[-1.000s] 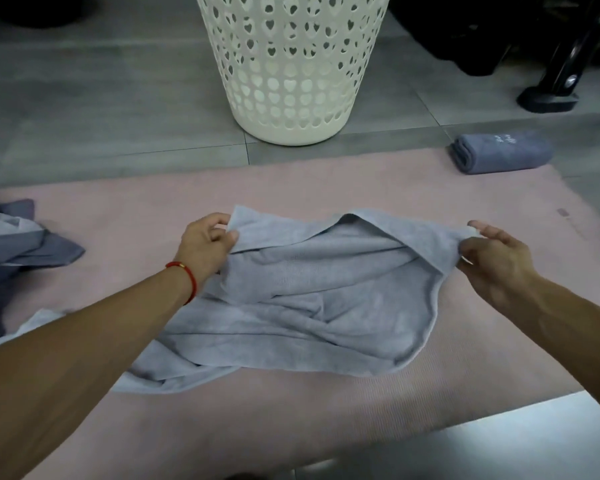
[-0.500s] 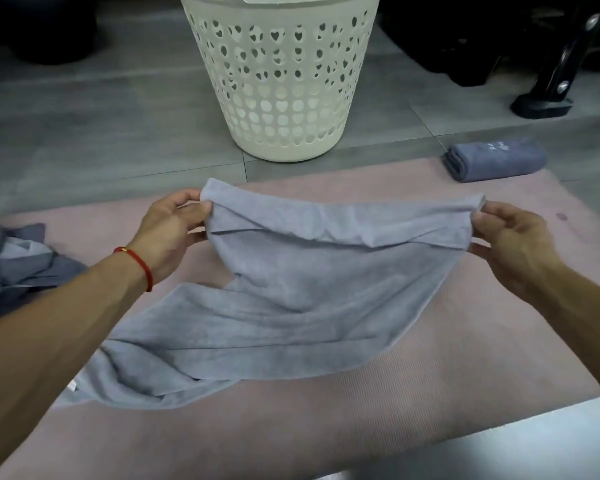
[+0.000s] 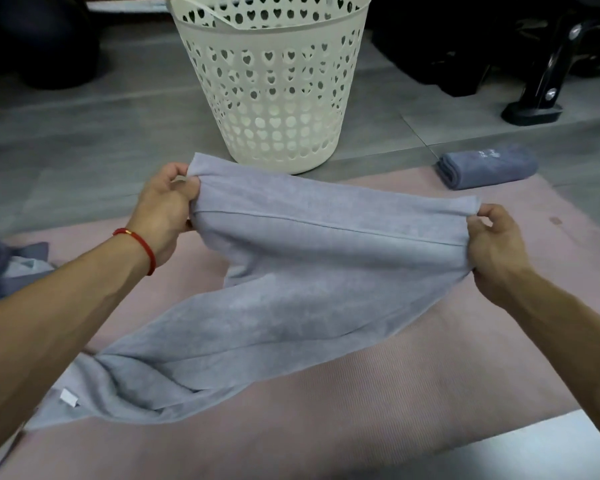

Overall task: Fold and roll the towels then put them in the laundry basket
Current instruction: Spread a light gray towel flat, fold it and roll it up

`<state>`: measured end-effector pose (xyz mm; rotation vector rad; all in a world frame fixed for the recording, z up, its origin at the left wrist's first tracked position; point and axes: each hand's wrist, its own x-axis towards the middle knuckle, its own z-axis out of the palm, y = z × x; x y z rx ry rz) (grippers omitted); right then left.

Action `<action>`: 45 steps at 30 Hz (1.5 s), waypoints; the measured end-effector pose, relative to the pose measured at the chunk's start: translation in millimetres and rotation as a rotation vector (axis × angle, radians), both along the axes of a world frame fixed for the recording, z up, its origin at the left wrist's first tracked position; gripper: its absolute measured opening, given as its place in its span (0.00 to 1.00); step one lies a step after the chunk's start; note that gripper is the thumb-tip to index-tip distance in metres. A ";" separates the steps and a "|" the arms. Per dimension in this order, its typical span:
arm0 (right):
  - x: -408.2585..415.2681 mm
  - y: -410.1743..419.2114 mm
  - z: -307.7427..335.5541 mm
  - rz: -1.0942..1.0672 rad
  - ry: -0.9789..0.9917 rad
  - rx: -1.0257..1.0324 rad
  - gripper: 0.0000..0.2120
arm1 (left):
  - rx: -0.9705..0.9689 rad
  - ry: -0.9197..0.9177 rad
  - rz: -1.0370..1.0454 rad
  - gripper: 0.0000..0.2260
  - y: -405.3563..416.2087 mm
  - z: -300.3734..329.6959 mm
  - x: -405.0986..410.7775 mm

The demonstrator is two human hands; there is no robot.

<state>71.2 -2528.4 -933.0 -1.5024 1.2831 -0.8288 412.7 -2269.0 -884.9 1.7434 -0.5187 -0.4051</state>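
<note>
A light grey towel (image 3: 291,289) is stretched between my hands above the pink mat (image 3: 430,393). My left hand (image 3: 163,209) pinches its far left corner, and my right hand (image 3: 492,247) pinches the far right corner. The top edge is pulled taut and folded over; the lower end trails on the mat toward the bottom left, with a white tag showing. The cream laundry basket (image 3: 271,88) with heart-shaped holes stands upright on the floor just beyond the towel. A rolled blue-grey towel (image 3: 489,164) lies at the mat's far right corner.
Crumpled dark grey towels (image 3: 7,268) lie at the left edge of the mat. A black stand foot (image 3: 534,109) and dark objects sit on the grey tiled floor at the back right. A pale surface (image 3: 534,455) shows at the bottom right.
Both hands have lifted the towel's far edge off the mat and pulled it apart, so the bunched towel now hangs stretched and smoother. The view has tilted up toward the basket.
</note>
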 end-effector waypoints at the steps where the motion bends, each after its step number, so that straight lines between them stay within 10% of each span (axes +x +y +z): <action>1: -5.6 3.0 -1.8 0.006 0.035 -0.033 0.09 | 0.027 -0.079 -0.007 0.07 -3.6 1.9 2.0; 15: -164.0 -11.8 -113.5 -0.509 -0.177 0.234 0.04 | 0.381 -0.599 -0.356 0.02 -285.6 -32.9 -70.3; 24: -277.7 -75.3 -184.5 -0.941 0.206 0.114 0.16 | 0.327 -0.648 -0.498 0.07 -484.6 -108.0 -243.5; 34: -270.2 -98.7 -196.4 -1.151 0.448 -0.030 0.17 | 0.430 -0.637 -0.525 0.14 -540.2 -180.0 -284.1; 45: -263.2 -101.6 -188.5 -1.104 0.560 -0.054 0.08 | 0.614 -0.982 -1.073 0.27 -510.6 -221.2 -280.0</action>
